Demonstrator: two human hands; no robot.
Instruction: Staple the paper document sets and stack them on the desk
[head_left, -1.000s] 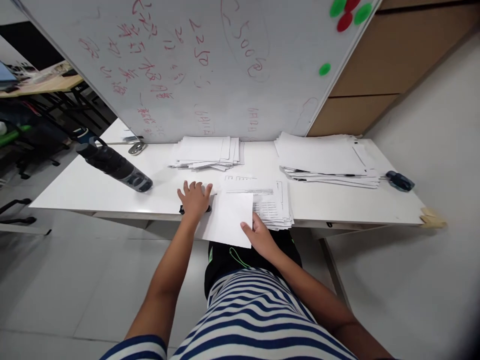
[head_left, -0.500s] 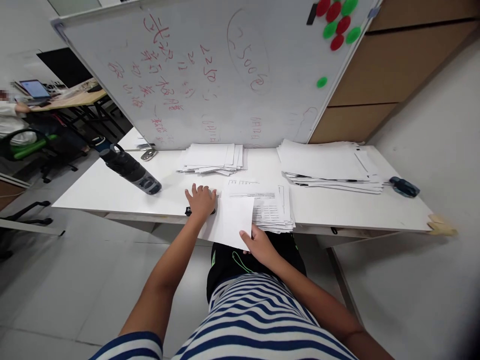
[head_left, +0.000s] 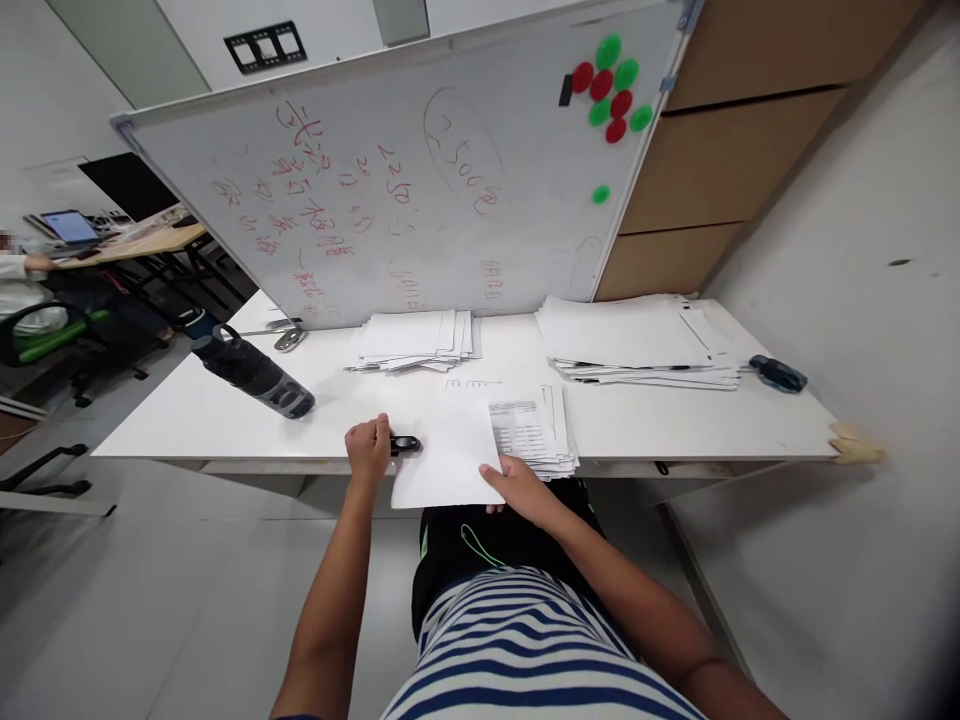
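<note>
My left hand [head_left: 367,448] is closed around a small black stapler [head_left: 406,444], whose rounded end sticks out to the right. That end is at the left edge of a white sheet of paper [head_left: 450,455]. My right hand [head_left: 519,488] pinches the sheet's lower right corner, thumb on top and fingers beneath. The sheet overhangs the desk's front edge and partly covers a stack of printed papers [head_left: 529,430].
On the white desk [head_left: 172,420] stand a dark water bottle [head_left: 255,375] at left and two paper piles, one left [head_left: 412,338], one right [head_left: 622,335]. A dark blue object [head_left: 778,374] lies far right. A whiteboard [head_left: 360,200] rises behind. Another person sits far left.
My left hand was spread over the stapler; now it has closed on it, slightly lower and further left. My right hand keeps the sheet. The head view has tilted up.
</note>
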